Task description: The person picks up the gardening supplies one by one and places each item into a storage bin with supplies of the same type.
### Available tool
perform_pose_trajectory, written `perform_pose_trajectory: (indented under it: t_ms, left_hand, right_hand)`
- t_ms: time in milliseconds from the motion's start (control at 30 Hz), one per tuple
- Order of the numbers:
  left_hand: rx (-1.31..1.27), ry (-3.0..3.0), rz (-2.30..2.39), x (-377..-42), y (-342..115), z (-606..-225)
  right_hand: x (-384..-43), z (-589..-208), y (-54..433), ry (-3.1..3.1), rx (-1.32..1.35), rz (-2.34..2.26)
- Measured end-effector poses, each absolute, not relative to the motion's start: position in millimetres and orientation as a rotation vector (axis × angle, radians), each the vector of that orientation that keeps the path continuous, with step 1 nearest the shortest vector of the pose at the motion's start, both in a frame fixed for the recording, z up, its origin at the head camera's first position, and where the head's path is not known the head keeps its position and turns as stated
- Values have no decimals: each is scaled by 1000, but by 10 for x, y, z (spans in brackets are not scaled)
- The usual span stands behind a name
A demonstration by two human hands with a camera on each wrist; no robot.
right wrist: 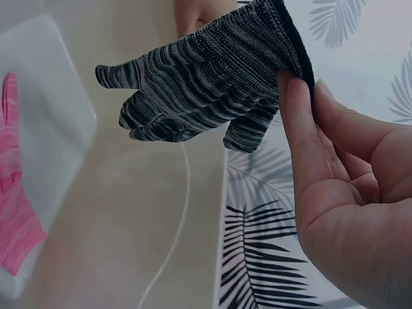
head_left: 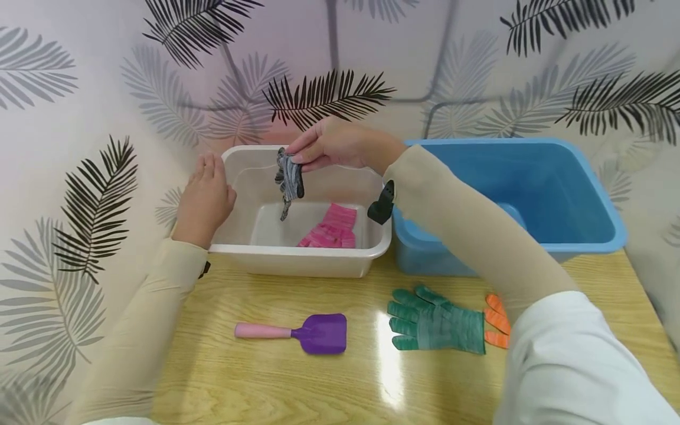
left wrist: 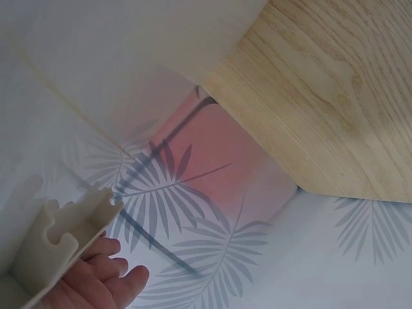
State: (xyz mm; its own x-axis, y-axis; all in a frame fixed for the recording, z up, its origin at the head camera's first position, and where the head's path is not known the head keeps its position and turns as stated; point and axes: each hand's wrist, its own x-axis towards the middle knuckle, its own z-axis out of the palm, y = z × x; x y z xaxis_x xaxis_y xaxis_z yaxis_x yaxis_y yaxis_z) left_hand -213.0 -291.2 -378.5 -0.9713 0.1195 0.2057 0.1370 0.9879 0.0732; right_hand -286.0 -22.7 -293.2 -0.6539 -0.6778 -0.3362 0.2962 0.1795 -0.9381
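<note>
- Two hands are seen by us in head view: R hand (head_left: pixel 337 144) pinches the grey-black glove (right wrist: pixel 199 77) at its cuff, thumb vs. fingers; L hand (head_left: pixel 204 198) has its fingers extended, approx. side by side, and holds nothing.
- Glove hangs over the white basin (head_left: pixel 297 252); exact height we cannot tell.
- In head view we see this glove narrow and crumpled; R wrist view gives us the knit stripes, the separate fingers and the dark cuff edge.
- Pink glove (head_left: pixel 334 227) lies on the basin floor: head view shows most of it, R wrist view only a part at the L edge.
- L hand is by the basin's L end; if it touches the rim, we cannot tell. L wrist view shows us bent fingertips behind a pale notched piece (left wrist: pixel 48 261), plus a wooden table (left wrist: pixel 328 96) corner and leaf-print cloth (left wrist: pixel 219 257).
- Only head view gives us the blue basin (head_left: pixel 611 224) to the R, and, on the table in front, the purple shovel (head_left: pixel 323 334) w/ pink handle, the green glove (head_left: pixel 441 324) and the orange glove (head_left: pixel 496 321), partly hidden by the R sleeve (head_left: pixel 478 236).
</note>
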Motion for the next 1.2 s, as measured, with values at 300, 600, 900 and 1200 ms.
perform_pose_trajectory:
  t_ms: [300, 600, 900, 1200]
  left_hand:
    - [-193, -2914, -121, -2120, -2883, -3787]
    - [-190, -2918, -131, -2139, -2837, -3808]
    - [-190, -2914, -113, -2133, -2857, -3772]
    - [-190, -2922, -110, -2143, -2860, -3759]
  right_hand:
    - [-2849, -3190, -574, 1689, -346, -1527]
    - [-2894, -3553, -701, 1657, -251, -1502]
    - [-2964, -3720, -585, 1701, -171, -1478]
    - [-2989, -3734, -550, 1767, -148, -1437]
